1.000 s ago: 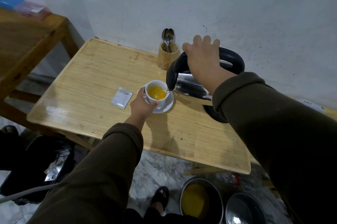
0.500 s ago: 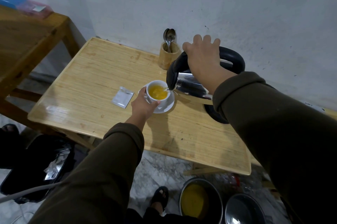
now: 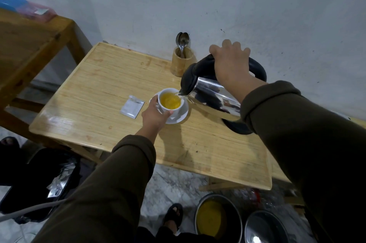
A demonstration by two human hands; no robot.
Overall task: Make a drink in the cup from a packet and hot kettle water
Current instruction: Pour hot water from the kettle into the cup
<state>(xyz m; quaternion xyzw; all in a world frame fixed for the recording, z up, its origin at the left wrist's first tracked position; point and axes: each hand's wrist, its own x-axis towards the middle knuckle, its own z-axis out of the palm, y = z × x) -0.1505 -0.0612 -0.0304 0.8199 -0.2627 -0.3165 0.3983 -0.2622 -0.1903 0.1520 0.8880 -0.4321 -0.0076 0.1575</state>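
Observation:
A white cup [image 3: 170, 108] holding yellow liquid stands on a white saucer [image 3: 181, 114] on the light wooden table [image 3: 99, 88]. My left hand [image 3: 154, 117] grips the cup's near side. My right hand [image 3: 230, 65] holds the black handle of a steel kettle [image 3: 212, 92], tilted left, its spout at the cup's rim with water running in. A torn silver packet [image 3: 131, 106] lies flat just left of the cup.
A wooden holder [image 3: 182, 62] with spoons stands by the wall behind the kettle. The kettle's black base [image 3: 237, 127] sits to the right. A darker wooden table [image 3: 29, 48] is on the left. Below are two metal pots [image 3: 217, 219] and a black bag [image 3: 49, 179].
The kettle has stayed tilted over the cup and the yellow liquid has risen in the cup. Both hands keep their hold.

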